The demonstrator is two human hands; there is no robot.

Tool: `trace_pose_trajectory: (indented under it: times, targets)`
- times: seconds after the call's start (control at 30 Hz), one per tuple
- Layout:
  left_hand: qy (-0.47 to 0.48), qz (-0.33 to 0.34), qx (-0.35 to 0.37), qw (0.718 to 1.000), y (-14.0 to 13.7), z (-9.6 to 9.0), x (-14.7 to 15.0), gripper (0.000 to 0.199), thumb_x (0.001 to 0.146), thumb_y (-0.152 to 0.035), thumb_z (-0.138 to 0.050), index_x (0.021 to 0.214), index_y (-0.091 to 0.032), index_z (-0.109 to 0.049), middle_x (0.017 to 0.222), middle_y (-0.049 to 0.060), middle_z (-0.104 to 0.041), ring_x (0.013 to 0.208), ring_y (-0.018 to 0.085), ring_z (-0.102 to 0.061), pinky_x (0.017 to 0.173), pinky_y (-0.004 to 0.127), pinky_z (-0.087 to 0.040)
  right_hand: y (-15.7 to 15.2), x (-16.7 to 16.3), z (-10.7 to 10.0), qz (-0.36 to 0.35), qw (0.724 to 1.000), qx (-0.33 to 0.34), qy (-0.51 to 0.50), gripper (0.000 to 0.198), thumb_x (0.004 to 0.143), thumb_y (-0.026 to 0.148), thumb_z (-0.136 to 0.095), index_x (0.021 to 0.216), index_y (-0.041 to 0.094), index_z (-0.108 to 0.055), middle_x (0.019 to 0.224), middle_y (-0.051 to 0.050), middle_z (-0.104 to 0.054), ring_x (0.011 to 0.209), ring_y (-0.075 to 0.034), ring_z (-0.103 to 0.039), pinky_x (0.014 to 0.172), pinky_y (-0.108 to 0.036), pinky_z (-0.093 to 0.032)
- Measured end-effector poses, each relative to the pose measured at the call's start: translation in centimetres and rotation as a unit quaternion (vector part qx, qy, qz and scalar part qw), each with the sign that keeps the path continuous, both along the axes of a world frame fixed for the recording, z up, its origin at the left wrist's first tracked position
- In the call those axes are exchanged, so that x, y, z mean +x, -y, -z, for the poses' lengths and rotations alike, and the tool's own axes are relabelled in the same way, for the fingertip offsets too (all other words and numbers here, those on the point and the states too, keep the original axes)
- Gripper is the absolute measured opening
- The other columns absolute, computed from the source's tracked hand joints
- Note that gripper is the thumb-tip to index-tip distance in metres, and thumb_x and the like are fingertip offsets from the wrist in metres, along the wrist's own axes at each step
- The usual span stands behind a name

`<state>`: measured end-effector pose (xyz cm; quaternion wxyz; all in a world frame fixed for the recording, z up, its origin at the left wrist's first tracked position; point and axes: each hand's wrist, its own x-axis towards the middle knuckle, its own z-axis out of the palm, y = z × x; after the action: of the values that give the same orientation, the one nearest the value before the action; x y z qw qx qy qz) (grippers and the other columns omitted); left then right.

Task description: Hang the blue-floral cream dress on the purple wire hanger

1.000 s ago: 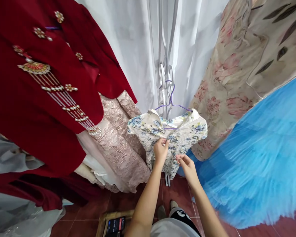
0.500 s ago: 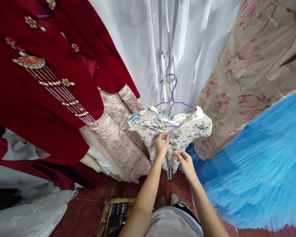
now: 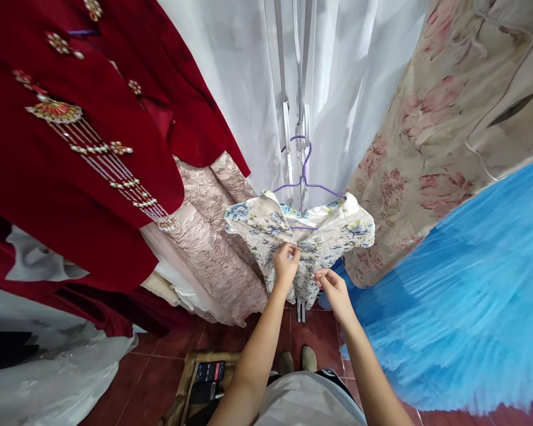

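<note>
A white blouse (image 3: pixel 337 228) with blue and yellow flowers hangs on a purple hanger (image 3: pixel 302 177) in front of me. At the base of its V neckline, my left hand (image 3: pixel 286 261) pinches the fabric between thumb and fingertips. My right hand (image 3: pixel 334 285) is just to the right and slightly lower, in front of the blouse. Its thumb and fingertips are pressed together; whatever they hold, if anything, is too small to make out. The lower part of the blouse is partly hidden by my hands.
A red velvet garment (image 3: pixel 128 136) with beaded ornaments hangs left, above a pink brocade one (image 3: pixel 217 248). White cloth (image 3: pixel 231 71) hangs behind a metal stand (image 3: pixel 302 65). At right are a floral garment (image 3: pixel 395 171) and blue tulle (image 3: pixel 448 296). A phone (image 3: pixel 210 371) lies on a wooden stool (image 3: pixel 184 378).
The view has shifted slightly, so the blouse and hanger appear a little further left. My left hand keeps its pinch; my right hand sits slightly further from it.
</note>
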<state>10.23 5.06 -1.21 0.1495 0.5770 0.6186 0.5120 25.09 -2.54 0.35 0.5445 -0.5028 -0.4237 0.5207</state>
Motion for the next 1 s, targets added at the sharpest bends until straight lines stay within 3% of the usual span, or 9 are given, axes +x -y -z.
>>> trace_pose_trajectory:
  times: [0.17,0.3,0.5,0.63,0.8,0.9,1.0]
  targets:
    - [-0.027,-0.011,0.057,0.998,4.5,0.7,-0.2,0.013,0.085,-0.025,-0.061,0.074,-0.02,-0.065,0.062,-0.002,-0.059,0.057,0.012,-0.05,0.06,0.022,-0.04,-1.4,-0.2,-1.3,-0.029,0.999,0.028,0.031,0.038,0.072,0.054,-0.075,0.077,0.016,-0.071,0.072,-0.005,-0.068,0.067,-0.019,-0.056,0.063,-0.03,-0.043]
    - [-0.072,-0.007,0.103,0.992,7.4,0.0,-0.8,0.017,0.089,-0.027,-0.059,0.076,-0.021,-0.068,0.06,-0.001,-0.058,0.055,0.012,-0.05,0.06,0.024,-0.043,-1.2,-1.7,-2.2,-0.081,0.995,0.042,0.041,0.039,0.073,0.055,-0.076,0.077,0.017,-0.075,0.073,-0.008,-0.072,0.07,-0.022,-0.06,0.067,-0.032,-0.046]
    - [-0.166,0.107,0.139,0.97,8.5,-2.6,-2.5,0.029,0.092,-0.02,-0.054,0.065,-0.023,-0.061,0.057,0.0,-0.055,0.058,0.014,-0.055,0.064,0.027,-0.049,-0.4,-2.9,-3.3,-0.088,0.992,0.038,0.081,0.037,0.075,0.053,-0.073,0.067,0.016,-0.071,0.059,-0.004,-0.064,0.056,-0.017,-0.051,0.055,-0.028,-0.038]
    - [-0.172,0.166,0.156,0.958,8.7,-3.4,-3.1,0.02,0.093,-0.017,-0.054,0.076,-0.022,-0.065,0.065,0.001,-0.06,0.066,0.015,-0.06,0.07,0.028,-0.052,-0.7,-2.7,-3.6,-0.086,0.993,0.04,0.073,0.035,0.074,0.049,-0.071,0.064,0.017,-0.067,0.059,-0.003,-0.062,0.058,-0.016,-0.051,0.056,-0.028,-0.038]
    - [-0.069,0.095,0.118,0.986,9.2,-2.9,-1.5,0.007,0.088,-0.019,-0.062,0.095,-0.021,-0.064,0.089,0.005,-0.067,0.078,0.016,-0.063,0.074,0.028,-0.053,-0.2,-2.5,-3.4,-0.06,0.996,0.039,0.048,0.032,0.072,0.048,-0.069,0.062,0.018,-0.062,0.058,-0.001,-0.058,0.057,-0.014,-0.047,0.055,-0.027,-0.038]
    - [-0.053,0.076,0.088,0.992,9.2,-2.4,-0.1,0.005,0.088,-0.02,-0.06,0.092,-0.021,-0.064,0.085,0.004,-0.066,0.074,0.016,-0.06,0.073,0.028,-0.051,0.6,-2.1,-3.7,-0.079,0.995,0.035,0.042,0.032,0.073,0.047,-0.068,0.061,0.018,-0.063,0.057,-0.001,-0.059,0.056,-0.014,-0.048,0.053,-0.026,-0.038]
    - [-0.03,0.073,0.088,0.993,9.3,-2.3,0.7,0.008,0.089,-0.02,-0.057,0.084,-0.021,-0.064,0.079,0.003,-0.064,0.066,0.015,-0.055,0.068,0.027,-0.048,1.1,-1.6,-4.3,-0.106,0.993,0.008,0.049,0.034,0.075,0.046,-0.067,0.056,0.018,-0.062,0.047,0.001,-0.053,0.045,-0.011,-0.039,0.046,-0.026,-0.03]
